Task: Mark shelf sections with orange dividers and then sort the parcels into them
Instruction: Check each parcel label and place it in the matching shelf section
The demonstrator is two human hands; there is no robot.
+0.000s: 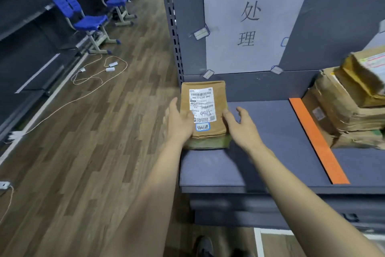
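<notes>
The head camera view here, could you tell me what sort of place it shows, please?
Most likely a parcel sorting or storage room. Grey metal shelving holds a labelled brown parcel and a stack of parcels beyond an orange divider, under a paper sign on the back panel.

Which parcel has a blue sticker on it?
The lone parcel between the hands, left of the orange divider. The stacked parcels show none.

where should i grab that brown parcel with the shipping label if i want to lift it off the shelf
Take the brown parcel by its two long side edges, coming from the open shelf front. It lies flat, label up, back edge near the rear wall, so the sides are probably easiest.
</notes>
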